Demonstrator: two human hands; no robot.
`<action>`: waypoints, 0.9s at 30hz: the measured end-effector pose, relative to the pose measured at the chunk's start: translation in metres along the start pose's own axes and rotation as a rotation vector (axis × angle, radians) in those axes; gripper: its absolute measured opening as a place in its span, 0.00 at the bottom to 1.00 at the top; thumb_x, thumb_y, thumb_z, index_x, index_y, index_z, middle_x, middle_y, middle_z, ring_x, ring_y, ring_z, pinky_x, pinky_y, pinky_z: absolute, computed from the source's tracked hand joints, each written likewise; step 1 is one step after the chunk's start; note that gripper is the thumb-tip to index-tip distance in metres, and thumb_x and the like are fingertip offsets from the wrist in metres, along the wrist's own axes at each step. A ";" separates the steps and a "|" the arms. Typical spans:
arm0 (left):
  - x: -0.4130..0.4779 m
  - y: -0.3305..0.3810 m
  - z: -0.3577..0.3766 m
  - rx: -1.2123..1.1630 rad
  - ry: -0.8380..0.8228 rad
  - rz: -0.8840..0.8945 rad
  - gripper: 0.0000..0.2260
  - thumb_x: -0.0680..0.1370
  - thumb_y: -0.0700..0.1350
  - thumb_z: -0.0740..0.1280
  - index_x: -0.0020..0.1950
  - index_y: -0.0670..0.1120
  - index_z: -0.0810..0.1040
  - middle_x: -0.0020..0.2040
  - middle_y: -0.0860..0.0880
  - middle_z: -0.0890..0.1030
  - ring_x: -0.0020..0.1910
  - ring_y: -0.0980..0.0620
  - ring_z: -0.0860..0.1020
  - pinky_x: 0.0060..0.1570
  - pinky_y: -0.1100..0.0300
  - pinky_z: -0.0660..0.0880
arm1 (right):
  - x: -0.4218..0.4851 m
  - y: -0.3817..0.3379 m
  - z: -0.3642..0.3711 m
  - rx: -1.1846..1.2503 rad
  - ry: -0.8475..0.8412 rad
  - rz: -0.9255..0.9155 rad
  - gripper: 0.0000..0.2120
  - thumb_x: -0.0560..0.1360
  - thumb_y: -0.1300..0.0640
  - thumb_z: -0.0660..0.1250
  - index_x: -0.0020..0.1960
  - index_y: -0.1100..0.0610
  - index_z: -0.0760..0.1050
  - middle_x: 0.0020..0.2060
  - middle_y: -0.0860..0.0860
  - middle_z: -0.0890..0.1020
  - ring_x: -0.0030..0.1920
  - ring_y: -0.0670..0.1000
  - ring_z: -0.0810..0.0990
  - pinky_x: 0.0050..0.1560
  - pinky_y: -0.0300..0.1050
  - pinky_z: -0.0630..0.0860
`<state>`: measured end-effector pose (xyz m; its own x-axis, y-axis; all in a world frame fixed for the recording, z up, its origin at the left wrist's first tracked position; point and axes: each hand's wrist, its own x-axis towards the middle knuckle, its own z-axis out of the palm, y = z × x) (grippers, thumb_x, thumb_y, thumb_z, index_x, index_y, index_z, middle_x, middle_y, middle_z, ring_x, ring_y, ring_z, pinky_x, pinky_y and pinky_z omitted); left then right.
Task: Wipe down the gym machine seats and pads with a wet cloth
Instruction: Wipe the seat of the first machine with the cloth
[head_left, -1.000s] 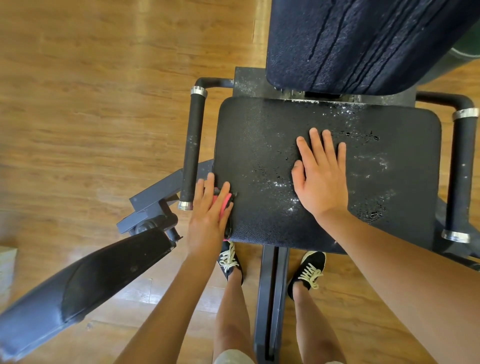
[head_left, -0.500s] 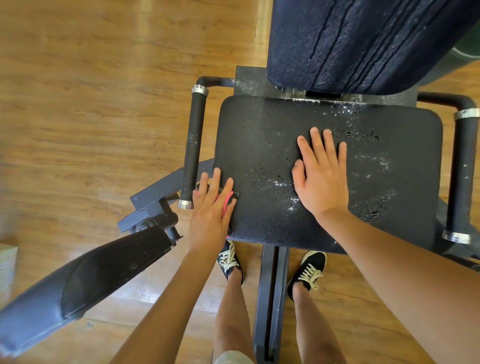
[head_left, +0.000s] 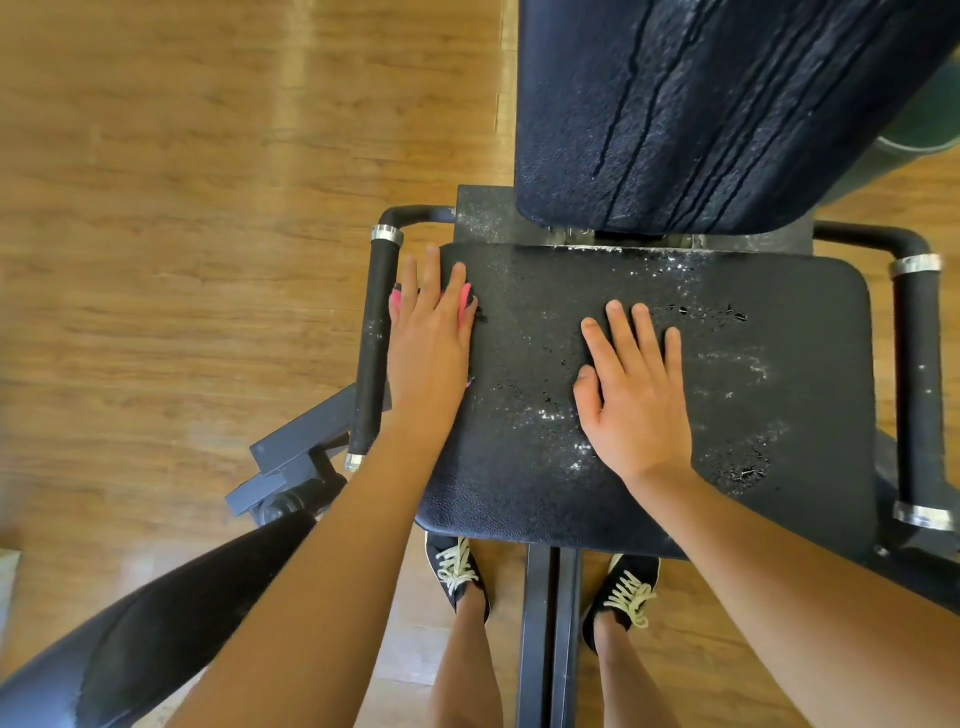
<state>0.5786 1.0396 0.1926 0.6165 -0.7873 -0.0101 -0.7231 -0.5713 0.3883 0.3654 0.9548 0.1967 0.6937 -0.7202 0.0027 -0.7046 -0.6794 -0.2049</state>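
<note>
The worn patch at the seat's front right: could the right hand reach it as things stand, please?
Probably yes: the right hand lies flat on the seat beside the worn patch, nothing between them.

Floor (head_left: 208, 270): wood-look planks, warm honey brown, grain running left to right, plank seams faintly visible. Surface glossy. Broad pale band of reflected light (head_left: 301, 104) runs from the top edge downward across the planks; softer sheen lower left. Lighting bright and even, with soft shadows. Upper right corner: dark green rounded object (head_left: 930, 104) with a lighter rim, standing on the floor, partly cut off by the frame. Far left edge: corner of a pale object (head_left: 7, 577), too little visible to identify.
</note>
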 end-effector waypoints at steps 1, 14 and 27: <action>0.015 0.003 0.000 0.012 -0.003 0.000 0.21 0.86 0.49 0.57 0.78 0.44 0.69 0.82 0.41 0.58 0.82 0.39 0.53 0.78 0.42 0.55 | 0.000 0.000 0.000 0.001 0.003 0.002 0.24 0.84 0.52 0.52 0.78 0.57 0.67 0.80 0.58 0.65 0.81 0.62 0.58 0.80 0.67 0.53; 0.064 0.015 -0.020 0.033 -0.179 -0.059 0.31 0.82 0.67 0.51 0.82 0.55 0.60 0.84 0.48 0.48 0.82 0.45 0.40 0.73 0.27 0.44 | 0.000 0.001 0.002 0.012 0.039 -0.004 0.24 0.84 0.52 0.53 0.77 0.57 0.69 0.79 0.59 0.67 0.81 0.62 0.60 0.79 0.68 0.56; 0.048 0.011 0.005 -0.080 0.017 -0.084 0.22 0.84 0.52 0.56 0.75 0.46 0.74 0.81 0.41 0.60 0.82 0.40 0.54 0.73 0.41 0.66 | 0.000 0.001 0.000 0.024 0.036 -0.001 0.23 0.84 0.52 0.53 0.77 0.57 0.69 0.79 0.59 0.67 0.81 0.62 0.60 0.79 0.68 0.55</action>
<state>0.5988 0.9945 0.1916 0.6798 -0.7328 -0.0301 -0.6417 -0.6141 0.4595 0.3643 0.9542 0.1961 0.6883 -0.7244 0.0383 -0.6997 -0.6770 -0.2283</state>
